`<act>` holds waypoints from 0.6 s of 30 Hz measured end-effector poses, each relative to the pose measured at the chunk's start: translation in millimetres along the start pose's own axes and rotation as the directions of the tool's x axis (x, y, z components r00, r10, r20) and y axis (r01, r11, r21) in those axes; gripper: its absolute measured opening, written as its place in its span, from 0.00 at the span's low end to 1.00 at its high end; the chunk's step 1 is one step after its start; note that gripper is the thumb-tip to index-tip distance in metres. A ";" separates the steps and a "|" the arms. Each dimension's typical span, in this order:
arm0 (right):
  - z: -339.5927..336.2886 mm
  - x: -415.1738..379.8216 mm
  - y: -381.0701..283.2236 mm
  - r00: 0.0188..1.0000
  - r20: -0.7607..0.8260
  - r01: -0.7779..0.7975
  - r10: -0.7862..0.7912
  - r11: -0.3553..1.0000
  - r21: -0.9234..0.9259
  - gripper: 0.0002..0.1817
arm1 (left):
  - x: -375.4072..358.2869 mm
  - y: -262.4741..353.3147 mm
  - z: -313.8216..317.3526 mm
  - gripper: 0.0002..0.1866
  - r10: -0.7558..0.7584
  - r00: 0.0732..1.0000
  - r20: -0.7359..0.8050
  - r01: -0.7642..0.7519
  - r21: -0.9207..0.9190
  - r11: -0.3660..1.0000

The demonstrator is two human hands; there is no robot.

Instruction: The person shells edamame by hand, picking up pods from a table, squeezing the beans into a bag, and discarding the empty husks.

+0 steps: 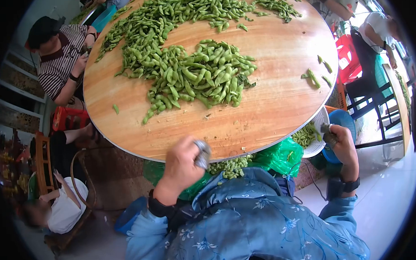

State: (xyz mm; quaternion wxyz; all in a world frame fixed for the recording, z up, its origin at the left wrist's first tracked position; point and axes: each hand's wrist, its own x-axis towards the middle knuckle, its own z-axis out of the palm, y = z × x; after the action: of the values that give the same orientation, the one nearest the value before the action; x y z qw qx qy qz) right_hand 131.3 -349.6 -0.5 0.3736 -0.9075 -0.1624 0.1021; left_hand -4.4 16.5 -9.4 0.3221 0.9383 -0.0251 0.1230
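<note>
My left hand (179,165) is closed and slightly blurred at the near edge of the round wooden table (279,81). A silvery-grey piece (202,154) shows at its fingers; whether it is held or worn I cannot make out. My right hand (342,141) is closed beside the table's right edge, above a blue tub (341,120), with a dark grey piece (327,134) at its fingertips. Close by is a white basket (316,147) with green pods inside. A large heap of green soybean pods (197,75) covers the table's middle and far side. Picked pods (230,167) lie in my lap.
Green plastic bags (282,156) hang under the near table edge. Loose pods (312,79) lie at the table's right. A person in a striped shirt (61,61) sits at the left, and others are around. Red chairs (347,56) and a blue bucket (130,215) stand nearby.
</note>
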 end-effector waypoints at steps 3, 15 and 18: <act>-4.2 -0.7 33.2 0.992 -0.087 -0.106 0.096 0.987 -0.119 0.06 | -4.1 13.9 -2.5 0.07 0.123 0.992 0.038 -0.119 -0.088 0.989; 23.8 3.2 13.5 0.996 0.025 -0.087 0.087 0.996 0.002 0.09 | 93.6 -34.0 -8.4 0.11 -0.212 0.942 -0.259 0.298 0.360 0.884; 28.7 -3.5 -36.2 0.992 0.117 0.025 -0.046 0.984 0.177 0.10 | 97.5 -42.5 -5.6 0.11 -0.322 0.926 -0.195 0.372 0.338 0.865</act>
State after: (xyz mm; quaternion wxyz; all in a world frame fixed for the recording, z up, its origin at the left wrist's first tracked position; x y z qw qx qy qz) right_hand 111.4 -308.2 5.4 0.4435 -0.8602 -0.1913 0.1639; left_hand 94.1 56.6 -6.5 0.1580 0.9607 0.1892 0.1274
